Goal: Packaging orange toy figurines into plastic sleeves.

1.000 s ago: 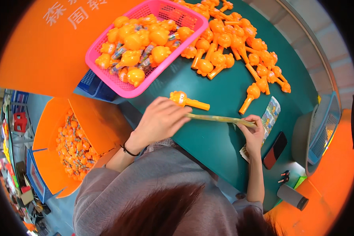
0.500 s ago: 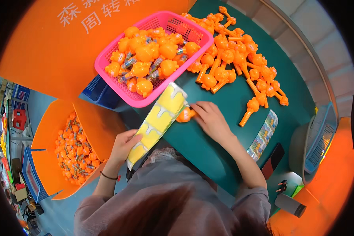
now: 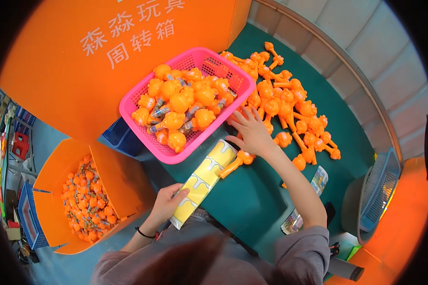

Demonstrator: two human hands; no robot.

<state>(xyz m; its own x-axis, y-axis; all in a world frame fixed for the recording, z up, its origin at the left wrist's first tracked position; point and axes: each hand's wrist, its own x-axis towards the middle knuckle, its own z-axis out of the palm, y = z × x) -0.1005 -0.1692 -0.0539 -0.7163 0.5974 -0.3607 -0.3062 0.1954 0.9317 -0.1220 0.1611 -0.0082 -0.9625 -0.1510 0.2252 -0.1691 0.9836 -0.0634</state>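
My left hand (image 3: 168,203) is closed on the lower end of a long strip of yellow stickers (image 3: 202,179) with white drip-shaped patterns. Beside the strip's upper part, an orange toy (image 3: 241,159) with a round animal-like head and a straight handle lies on the green table. My right hand (image 3: 252,134) is open, fingers spread, at the right edge of the pink basket (image 3: 206,142) and the near side of a pile of similar orange toys (image 3: 285,108). Whether its fingertips touch a toy cannot be made out. Orange toys with patterned, wrapped handles fill the basket.
A large orange box panel (image 3: 57,71) rises behind the basket. Lower left stands an orange carton (image 3: 47,199) of finished-looking toys. On the green table (image 3: 242,209), a colourful sticker sheet (image 3: 320,179) lies partly under my right arm. Grey and blue tubs (image 3: 383,190) stand at right.
My right hand has moved off the toy beside the strip, up to the pile, and its fingers have spread. The toy's handle now shows. The whole view has shifted.
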